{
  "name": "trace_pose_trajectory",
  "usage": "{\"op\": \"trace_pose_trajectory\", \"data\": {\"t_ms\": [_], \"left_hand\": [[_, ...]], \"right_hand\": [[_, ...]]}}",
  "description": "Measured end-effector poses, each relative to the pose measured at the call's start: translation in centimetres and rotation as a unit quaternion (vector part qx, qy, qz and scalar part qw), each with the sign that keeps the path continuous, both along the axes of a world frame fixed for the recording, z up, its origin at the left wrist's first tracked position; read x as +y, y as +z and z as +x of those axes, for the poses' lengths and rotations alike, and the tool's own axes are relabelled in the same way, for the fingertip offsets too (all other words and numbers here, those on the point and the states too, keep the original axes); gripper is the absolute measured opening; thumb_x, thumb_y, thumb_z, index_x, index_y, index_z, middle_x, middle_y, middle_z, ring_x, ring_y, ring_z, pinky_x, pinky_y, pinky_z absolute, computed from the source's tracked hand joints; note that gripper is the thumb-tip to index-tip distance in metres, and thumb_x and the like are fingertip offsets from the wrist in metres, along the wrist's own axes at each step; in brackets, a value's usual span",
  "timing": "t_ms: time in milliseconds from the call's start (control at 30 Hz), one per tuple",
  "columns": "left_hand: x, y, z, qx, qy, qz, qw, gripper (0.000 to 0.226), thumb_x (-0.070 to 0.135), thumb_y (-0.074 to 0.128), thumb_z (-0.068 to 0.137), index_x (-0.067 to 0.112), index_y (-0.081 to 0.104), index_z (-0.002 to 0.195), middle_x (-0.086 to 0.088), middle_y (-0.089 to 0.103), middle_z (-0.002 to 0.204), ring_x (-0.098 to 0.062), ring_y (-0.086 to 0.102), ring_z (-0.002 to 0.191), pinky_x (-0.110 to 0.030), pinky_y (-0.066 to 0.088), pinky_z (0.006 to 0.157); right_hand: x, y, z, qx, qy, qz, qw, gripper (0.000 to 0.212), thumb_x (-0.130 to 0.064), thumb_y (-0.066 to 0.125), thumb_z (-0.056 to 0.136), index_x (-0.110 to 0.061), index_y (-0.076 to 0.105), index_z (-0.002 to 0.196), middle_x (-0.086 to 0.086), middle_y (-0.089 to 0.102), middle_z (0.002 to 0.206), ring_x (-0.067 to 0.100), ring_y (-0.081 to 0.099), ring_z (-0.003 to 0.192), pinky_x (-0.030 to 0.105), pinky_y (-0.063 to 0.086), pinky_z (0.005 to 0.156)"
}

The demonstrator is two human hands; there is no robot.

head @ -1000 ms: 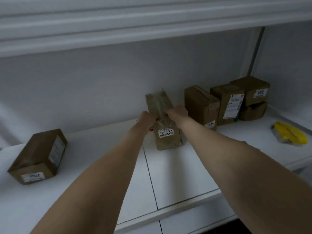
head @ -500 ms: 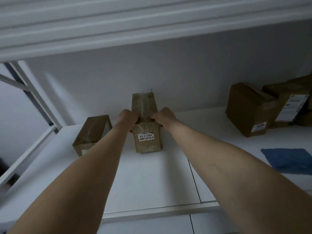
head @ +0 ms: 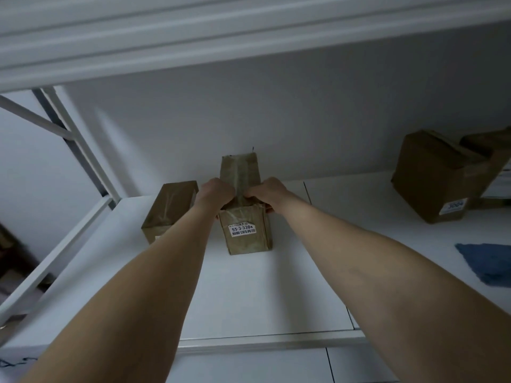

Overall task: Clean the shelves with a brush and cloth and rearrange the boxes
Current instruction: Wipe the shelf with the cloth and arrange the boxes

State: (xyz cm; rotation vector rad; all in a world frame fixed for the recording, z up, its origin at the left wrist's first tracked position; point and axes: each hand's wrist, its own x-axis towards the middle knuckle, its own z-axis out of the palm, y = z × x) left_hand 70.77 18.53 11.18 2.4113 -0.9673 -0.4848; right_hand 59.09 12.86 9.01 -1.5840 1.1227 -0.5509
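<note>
A narrow brown box (head: 244,233) stands upright in the middle of the frame, toward the back of the white shelf (head: 249,299), with a white label (head: 243,230) on its near face. Both hands are clamped on it. The left hand (head: 217,196) grips its left side and the right hand (head: 264,193) its right side, with fingers curled over the top edge about halfway along its length. Whether its base rests on the shelf or hangs just clear of it cannot be told from here.

A second brown box (head: 171,208) sits just beside it on the left, half hidden by the left forearm. A larger box (head: 431,178) stands well apart at the right of the frame, with more cartons behind it. A blue cloth (head: 486,265) lies on the shelf at the right edge.

The held box looks like taped cardboard: stiff at the edges and corners, likely softer in the middle of each face. It is probably light enough for two hands at arm's length. The tape may be smooth, so a squeeze across the two long sides near the top corners seems the safest hold. Being tall and narrow, it may tip if set down unevenly.
</note>
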Motion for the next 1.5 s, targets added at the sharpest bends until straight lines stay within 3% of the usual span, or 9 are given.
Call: {"op": "trace_pose_trajectory", "data": {"t_ms": [133,267,567,767,1067,1167,1300,1367,1500], "left_hand": [[-0.4,0.4,-0.1,-0.078,-0.020,0.022,0.997,0.027,0.020,0.046,0.090,0.001,0.057,0.105,-0.009,0.055,0.079,-0.026,0.058,0.073,-0.032,0.052,0.069],[-1.7,1.7,-1.9,-0.179,-0.049,-0.014,0.982,0.044,0.028,0.049,0.093,0.006,0.045,0.131,-0.015,0.052,0.126,-0.031,0.054,0.115,-0.039,0.048,0.090],[-7.3,3.2,-14.2,-0.172,-0.180,-0.100,0.963,0.027,0.014,0.046,0.094,0.003,0.064,0.110,-0.016,0.064,0.113,-0.032,0.062,0.104,-0.034,0.049,0.078],[-12.4,2.1,-23.8,-0.065,-0.232,-0.092,0.966,0.029,0.019,0.049,0.094,-0.004,0.066,0.100,-0.022,0.066,0.106,-0.034,0.063,0.100,-0.034,0.050,0.081],[-17.8,1.4,-37.9,0.139,-0.223,-0.077,0.962,0.044,0.023,0.041,0.100,-0.004,0.040,0.136,-0.019,0.050,0.132,-0.031,0.052,0.117,-0.038,0.047,0.098],[-18.7,0.8,-40.4,0.209,-0.222,-0.102,0.947,0.040,0.023,0.046,0.099,0.003,0.043,0.133,-0.005,0.053,0.106,-0.019,0.049,0.089,-0.025,0.046,0.068],[-18.5,0.4,-41.4,0.282,-0.207,-0.113,0.930,0.009,0.024,0.050,0.097,0.015,0.050,0.096,0.002,0.052,0.080,-0.006,0.048,0.065,-0.014,0.044,0.043],[-18.6,0.2,-41.3,0.309,-0.216,-0.100,0.921,0.016,0.024,0.049,0.097,0.016,0.052,0.084,0.003,0.056,0.078,-0.005,0.052,0.065,-0.011,0.043,0.037],[-18.2,0.5,-40.1,0.289,-0.192,-0.102,0.932,0.024,0.025,0.054,0.095,0.005,0.056,0.108,-0.007,0.064,0.095,-0.018,0.060,0.080,-0.025,0.050,0.066]], "right_hand": [[-0.3,0.1,-0.2,0.039,0.019,-0.035,0.998,0.039,-0.035,0.074,0.075,-0.008,0.063,0.101,0.010,0.064,0.102,0.026,0.062,0.093,0.028,0.052,0.069],[-0.9,1.1,-1.5,0.094,-0.022,-0.090,0.991,0.080,-0.052,0.072,0.074,-0.002,0.049,0.132,0.019,0.050,0.134,0.033,0.048,0.123,0.032,0.042,0.093],[-4.5,3.2,-12.1,0.179,-0.184,-0.170,0.952,0.051,-0.024,0.057,0.090,-0.010,0.039,0.136,0.016,0.034,0.138,0.035,0.036,0.128,0.037,0.036,0.103],[-8.8,3.0,-21.8,0.198,-0.233,-0.216,0.927,0.050,-0.024,0.056,0.091,-0.013,0.040,0.136,0.014,0.035,0.138,0.031,0.036,0.127,0.038,0.038,0.101],[-15.7,2.2,-36.5,0.223,-0.317,-0.218,0.896,0.062,-0.031,0.047,0.096,-0.004,0.023,0.145,0.018,0.028,0.146,0.034,0.033,0.131,0.040,0.032,0.104],[-17.1,1.1,-38.4,0.200,-0.282,-0.168,0.923,0.066,-0.041,0.047,0.096,-0.002,0.023,0.144,0.020,0.031,0.145,0.035,0.034,0.132,0.041,0.034,0.105],[-17.8,0.0,-38.7,0.115,-0.266,-0.089,0.953,0.062,-0.041,0.043,0.098,0.002,0.031,0.140,0.021,0.041,0.140,0.036,0.045,0.125,0.040,0.041,0.101],[-17.9,-0.1,-38.5,0.089,-0.270,-0.076,0.956,0.055,-0.035,0.040,0.099,0.004,0.034,0.138,0.022,0.045,0.138,0.036,0.047,0.123,0.037,0.041,0.095],[-17.7,-0.1,-37.8,0.046,-0.260,-0.072,0.962,0.039,-0.030,0.047,0.096,0.003,0.055,0.117,0.014,0.062,0.106,0.030,0.059,0.103,0.031,0.045,0.075]]}}
